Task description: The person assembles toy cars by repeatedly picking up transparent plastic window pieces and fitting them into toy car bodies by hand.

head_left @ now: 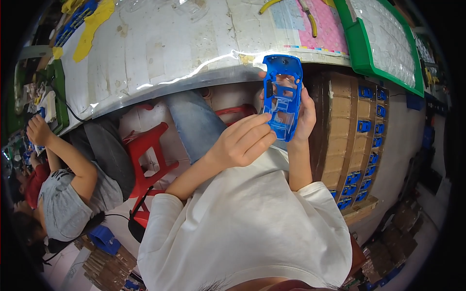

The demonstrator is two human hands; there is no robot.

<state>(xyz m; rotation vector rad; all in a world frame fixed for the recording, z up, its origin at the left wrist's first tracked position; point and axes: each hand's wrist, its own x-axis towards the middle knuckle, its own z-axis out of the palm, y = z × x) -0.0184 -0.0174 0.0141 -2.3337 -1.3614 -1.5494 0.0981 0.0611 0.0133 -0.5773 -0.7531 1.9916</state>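
Beyond hands (305, 118), tray (367, 62) of clear plastic (386, 39)

You had no words or numbers in view that could be read. Dark printed marks showed on the grey shirt (62, 208) of the person at your left, too small and bent to make out. Beyond your blue car shell (292, 104), a strip of small coloured blocks (313, 49) ran along the worktop (179, 46) edge of the pink sheet (330, 22), showing you colours without legible lettering.
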